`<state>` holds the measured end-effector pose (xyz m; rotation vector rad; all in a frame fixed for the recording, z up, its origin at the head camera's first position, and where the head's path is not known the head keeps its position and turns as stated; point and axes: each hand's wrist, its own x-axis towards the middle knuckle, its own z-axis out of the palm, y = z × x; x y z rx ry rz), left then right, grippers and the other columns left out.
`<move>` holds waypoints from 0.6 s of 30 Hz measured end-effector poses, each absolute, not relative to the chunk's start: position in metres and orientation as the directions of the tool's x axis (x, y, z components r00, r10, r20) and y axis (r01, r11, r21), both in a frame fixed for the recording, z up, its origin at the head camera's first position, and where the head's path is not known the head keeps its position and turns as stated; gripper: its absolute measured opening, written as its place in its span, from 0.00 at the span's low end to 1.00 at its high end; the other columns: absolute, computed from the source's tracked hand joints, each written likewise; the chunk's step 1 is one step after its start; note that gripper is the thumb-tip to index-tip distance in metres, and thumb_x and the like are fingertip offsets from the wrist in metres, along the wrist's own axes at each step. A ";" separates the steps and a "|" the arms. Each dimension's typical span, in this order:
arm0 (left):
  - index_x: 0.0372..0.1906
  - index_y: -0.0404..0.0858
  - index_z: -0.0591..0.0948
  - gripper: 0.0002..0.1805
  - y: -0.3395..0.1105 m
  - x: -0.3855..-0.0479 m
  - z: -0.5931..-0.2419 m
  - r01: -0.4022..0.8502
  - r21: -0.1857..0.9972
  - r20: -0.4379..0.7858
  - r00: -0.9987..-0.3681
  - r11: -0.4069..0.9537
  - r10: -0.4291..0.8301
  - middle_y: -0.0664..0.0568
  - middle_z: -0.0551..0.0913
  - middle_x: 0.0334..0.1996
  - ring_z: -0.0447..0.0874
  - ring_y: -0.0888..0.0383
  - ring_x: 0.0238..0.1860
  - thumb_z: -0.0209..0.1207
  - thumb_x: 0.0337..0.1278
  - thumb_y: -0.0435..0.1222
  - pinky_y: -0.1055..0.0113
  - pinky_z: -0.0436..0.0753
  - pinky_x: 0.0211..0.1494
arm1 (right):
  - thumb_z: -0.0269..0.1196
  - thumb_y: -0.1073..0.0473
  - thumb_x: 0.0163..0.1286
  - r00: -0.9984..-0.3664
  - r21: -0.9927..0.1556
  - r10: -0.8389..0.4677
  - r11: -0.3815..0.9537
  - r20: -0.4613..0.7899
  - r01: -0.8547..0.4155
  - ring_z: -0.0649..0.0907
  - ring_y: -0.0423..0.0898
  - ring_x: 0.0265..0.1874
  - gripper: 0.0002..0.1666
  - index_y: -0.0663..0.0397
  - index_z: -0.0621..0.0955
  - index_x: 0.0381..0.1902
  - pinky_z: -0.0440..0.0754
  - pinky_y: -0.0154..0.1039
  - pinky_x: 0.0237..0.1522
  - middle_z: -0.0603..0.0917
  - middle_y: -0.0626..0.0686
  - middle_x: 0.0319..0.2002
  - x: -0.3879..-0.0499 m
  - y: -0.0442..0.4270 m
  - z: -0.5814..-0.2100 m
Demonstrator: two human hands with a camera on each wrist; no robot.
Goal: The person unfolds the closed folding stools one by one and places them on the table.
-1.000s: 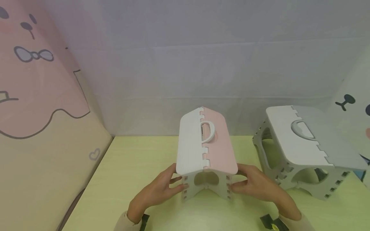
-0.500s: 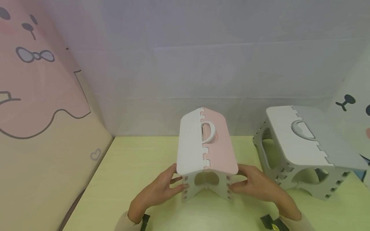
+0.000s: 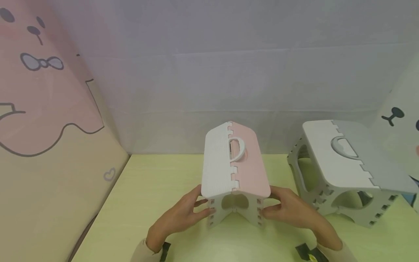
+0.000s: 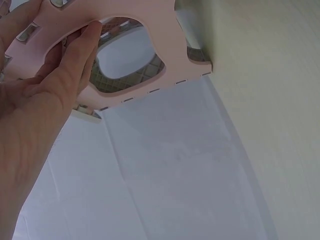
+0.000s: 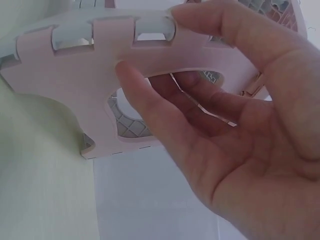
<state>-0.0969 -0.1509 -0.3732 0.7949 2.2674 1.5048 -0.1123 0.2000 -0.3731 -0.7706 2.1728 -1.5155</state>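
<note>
A half-folded step stool (image 3: 249,171) stands on the table in the head view, its white and pink top peaked like a roof and a white carry handle (image 3: 241,149) along the ridge. My left hand (image 3: 183,214) grips its left leg panel; in the left wrist view the fingers reach into the cut-out of that pink leg panel (image 4: 175,50). On the opposite side, my right hand (image 3: 289,209) grips the right leg panel (image 5: 95,95), with fingers curled into its opening in the right wrist view. The far ends of some fingers are hidden behind the panels.
A white and grey folding stool (image 3: 347,160) stands unfolded on the right of the pale yellow-green table (image 3: 157,174). White sheeting (image 3: 196,80) hangs behind the table. A pink and beige printed cloth (image 3: 59,182) borders the left side.
The head view has shifted very slightly, moving the whole scene a little to the right. Both hands keep the same hold, and the stool's fold looks unchanged.
</note>
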 end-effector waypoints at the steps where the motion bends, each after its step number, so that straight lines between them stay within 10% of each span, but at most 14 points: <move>1: 0.77 0.48 0.60 0.39 -0.151 -0.097 -0.373 0.284 0.911 0.053 -0.800 0.299 0.598 0.56 0.68 0.72 0.69 0.52 0.71 0.65 0.68 0.31 0.60 0.76 0.68 | 0.70 0.60 0.69 -0.776 -0.940 -0.631 0.262 0.003 -0.217 0.87 0.49 0.49 0.28 0.61 0.76 0.64 0.86 0.39 0.47 0.83 0.59 0.56 -0.112 0.200 -0.373; 18: 0.67 0.40 0.70 0.28 -0.156 -0.096 -0.369 0.384 0.858 0.127 -0.803 0.342 0.582 0.53 0.79 0.59 0.78 0.55 0.62 0.67 0.66 0.35 0.56 0.79 0.66 | 0.71 0.61 0.69 -0.772 -0.958 -0.636 0.208 0.020 -0.196 0.83 0.45 0.57 0.34 0.65 0.72 0.69 0.86 0.40 0.52 0.78 0.65 0.61 -0.112 0.199 -0.375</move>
